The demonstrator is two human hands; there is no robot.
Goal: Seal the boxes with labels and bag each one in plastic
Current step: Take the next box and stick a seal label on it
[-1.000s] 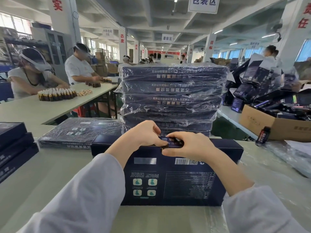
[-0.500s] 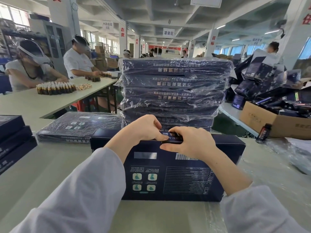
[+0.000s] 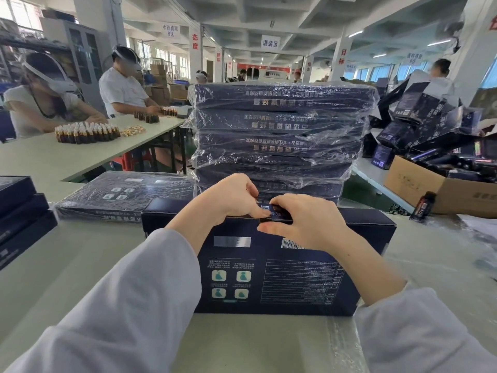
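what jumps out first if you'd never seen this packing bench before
The tall stack of plastic-wrapped boxes, dead centre at the back of the table, draws the eye first. Right in front of it, the left hand and right hand pinch a small label at the top edge of an unwrapped dark blue box. Far left, rows of brown bottles stand on another table.

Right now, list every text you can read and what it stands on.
"灌装区": middle white hanging sign.
"中药提取 B区": left white hanging sign.
"态度": red, on left white pillar.
"目标": red, on right white pillar.
Small dark label, dark blue cardboard box, plastic-wrapped box stack: print unreadable.
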